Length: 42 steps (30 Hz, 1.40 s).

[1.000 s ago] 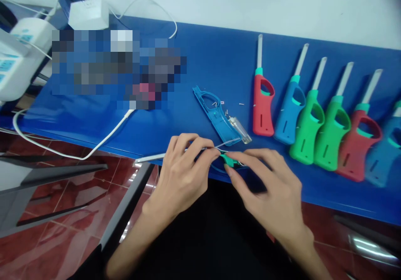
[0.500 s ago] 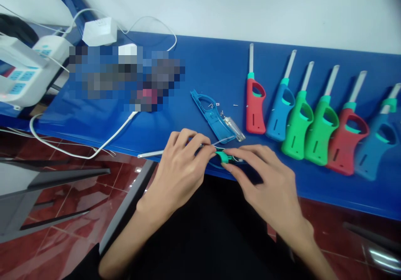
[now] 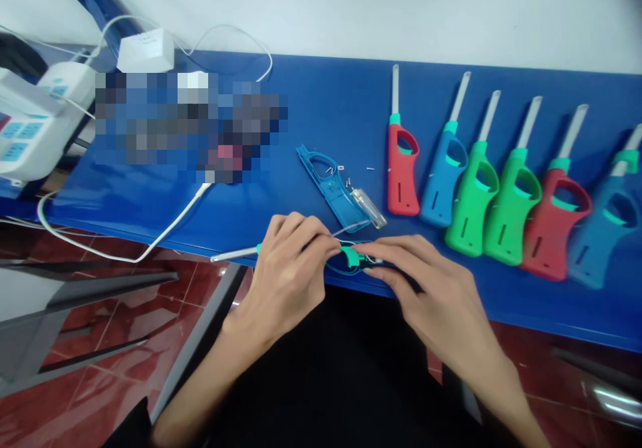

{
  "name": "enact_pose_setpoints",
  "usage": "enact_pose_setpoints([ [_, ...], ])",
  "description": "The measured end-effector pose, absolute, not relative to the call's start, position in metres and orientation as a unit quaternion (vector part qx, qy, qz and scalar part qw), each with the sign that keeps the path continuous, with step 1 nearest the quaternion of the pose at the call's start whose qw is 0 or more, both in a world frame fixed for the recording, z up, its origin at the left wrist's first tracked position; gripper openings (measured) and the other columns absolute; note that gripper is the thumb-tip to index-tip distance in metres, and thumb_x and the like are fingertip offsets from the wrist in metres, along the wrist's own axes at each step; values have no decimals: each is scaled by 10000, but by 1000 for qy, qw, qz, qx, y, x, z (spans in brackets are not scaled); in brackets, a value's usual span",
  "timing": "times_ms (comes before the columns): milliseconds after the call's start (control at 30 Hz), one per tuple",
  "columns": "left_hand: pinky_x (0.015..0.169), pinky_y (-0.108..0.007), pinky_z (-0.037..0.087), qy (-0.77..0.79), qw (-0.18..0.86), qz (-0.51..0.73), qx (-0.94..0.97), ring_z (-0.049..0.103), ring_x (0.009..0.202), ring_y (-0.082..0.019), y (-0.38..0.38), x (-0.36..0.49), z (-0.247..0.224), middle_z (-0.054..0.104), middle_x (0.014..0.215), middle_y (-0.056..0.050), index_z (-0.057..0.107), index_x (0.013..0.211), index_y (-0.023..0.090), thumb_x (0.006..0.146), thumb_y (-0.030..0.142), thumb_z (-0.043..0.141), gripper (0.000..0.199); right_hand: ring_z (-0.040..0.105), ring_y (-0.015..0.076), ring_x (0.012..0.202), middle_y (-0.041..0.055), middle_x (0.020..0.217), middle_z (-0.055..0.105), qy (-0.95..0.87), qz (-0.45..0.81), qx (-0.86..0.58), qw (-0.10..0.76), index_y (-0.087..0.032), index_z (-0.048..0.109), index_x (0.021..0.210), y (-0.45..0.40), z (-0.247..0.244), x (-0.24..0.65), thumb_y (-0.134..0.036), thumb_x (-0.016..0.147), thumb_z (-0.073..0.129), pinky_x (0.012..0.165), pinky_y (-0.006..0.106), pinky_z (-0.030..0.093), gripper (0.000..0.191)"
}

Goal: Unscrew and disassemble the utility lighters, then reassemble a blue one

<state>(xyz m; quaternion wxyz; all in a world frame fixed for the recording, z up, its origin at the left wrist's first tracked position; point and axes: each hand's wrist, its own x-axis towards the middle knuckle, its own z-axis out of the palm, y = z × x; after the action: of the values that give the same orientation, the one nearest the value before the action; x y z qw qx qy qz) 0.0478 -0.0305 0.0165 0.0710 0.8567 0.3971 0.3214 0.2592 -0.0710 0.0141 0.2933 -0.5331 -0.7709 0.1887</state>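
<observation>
Between my hands at the table's near edge lies an opened gas lighter (image 3: 352, 257), its green trigger and thin wires exposed. My left hand (image 3: 293, 267) is closed around its nozzle end, and the metal tube (image 3: 233, 255) sticks out to the left. The thumb and fingers of my right hand (image 3: 426, 281) pinch the lighter's inner parts at the other end; part of the body is hidden by the fingers. Just beyond lie a loose blue half-shell (image 3: 335, 190) and a clear fuel tank (image 3: 370, 208). Several small screws (image 3: 348, 182) are scattered by them.
Several assembled lighters in red (image 3: 402, 170), blue (image 3: 444, 180) and green (image 3: 471, 200) stand in a row on the right of the blue table (image 3: 331, 107). At left are a power strip (image 3: 37, 127), a white adapter (image 3: 146, 51), a white cable (image 3: 170, 227) and blurred-out items.
The view has shifted slightly. My right fingers have moved a little off the green trigger toward the lighter's handle end, so more of the trigger shows. My left hand keeps its hold.
</observation>
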Motion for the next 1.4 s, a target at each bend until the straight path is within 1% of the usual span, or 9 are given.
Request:
enact_pose_setpoints([
  [100, 695, -383, 401, 394, 47, 286, 872, 517, 773, -199, -32, 48, 22, 665, 851, -56, 676, 899, 142, 953, -5, 581, 184, 717, 167, 1003, 0, 1129, 756, -769, 189, -530, 303, -301, 693, 1232, -70, 14, 259, -139, 1005, 617, 915, 327, 579, 289],
  [267, 692, -411, 411, 360, -67, 149, 918, 538, 826, -262, -33, 51, 39, 684, 943, -121, 699, 950, 114, 941, -41, 499, 253, 726, 186, 1011, 10, 1125, 764, -759, 193, -530, 324, -274, 680, 1189, -70, 12, 259, -142, 987, 646, 919, 347, 585, 244],
  [400, 662, -400, 392, 350, -100, 133, 922, 517, 785, -263, -28, 52, 43, 686, 892, -105, 709, 930, 132, 935, -53, 485, 291, 720, 187, 1031, 11, 1149, 755, -759, 205, -528, 322, -288, 667, 1218, -71, 13, 259, -150, 1002, 623, 920, 343, 592, 260],
  [567, 676, -387, 401, 358, -30, 194, 913, 563, 825, -238, -24, 46, 34, 702, 913, -80, 693, 903, 136, 949, -19, 557, 212, 728, 193, 1035, 19, 1154, 763, -762, 195, -528, 319, -283, 674, 1212, -71, 14, 259, -156, 1026, 577, 916, 355, 599, 245],
  [800, 686, -375, 397, 372, 35, 242, 895, 578, 817, -209, -23, 43, 26, 700, 917, -66, 694, 936, 139, 971, 42, 621, 126, 739, 180, 1005, 8, 1115, 781, -753, 202, -534, 327, -267, 683, 1204, -72, 15, 257, -156, 1007, 618, 913, 345, 603, 235],
  [1000, 678, -378, 396, 364, 23, 212, 907, 563, 820, -220, -25, 44, 31, 694, 919, -74, 693, 932, 132, 953, -10, 571, 188, 730, 175, 1004, 7, 1112, 777, -750, 197, -534, 338, -260, 710, 1182, -72, 13, 256, -164, 985, 657, 929, 344, 594, 226],
  [1167, 685, -380, 433, 383, 29, 199, 902, 560, 823, -230, -31, 47, 32, 688, 932, -89, 699, 956, 118, 918, -67, 510, 267, 712, 194, 987, 30, 1112, 754, -753, 180, -536, 336, -291, 769, 1161, -74, 11, 253, -203, 975, 679, 879, 360, 588, 225],
  [1267, 722, -384, 476, 407, 62, 220, 884, 587, 861, -232, -35, 47, 30, 693, 977, -101, 713, 1021, 101, 909, -77, 534, 277, 703, 184, 966, 24, 1091, 751, -753, 179, -532, 344, -300, 774, 1150, -74, 10, 252, -180, 987, 658, 861, 353, 575, 234],
  [1400, 770, -392, 505, 429, 75, 275, 857, 633, 907, -229, -40, 43, 26, 731, 1011, -80, 712, 1138, 126, 926, -32, 619, 280, 680, 168, 976, 17, 1104, 737, -755, 187, -525, 344, -292, 763, 1141, -74, 11, 252, -148, 985, 655, 876, 336, 557, 238],
])
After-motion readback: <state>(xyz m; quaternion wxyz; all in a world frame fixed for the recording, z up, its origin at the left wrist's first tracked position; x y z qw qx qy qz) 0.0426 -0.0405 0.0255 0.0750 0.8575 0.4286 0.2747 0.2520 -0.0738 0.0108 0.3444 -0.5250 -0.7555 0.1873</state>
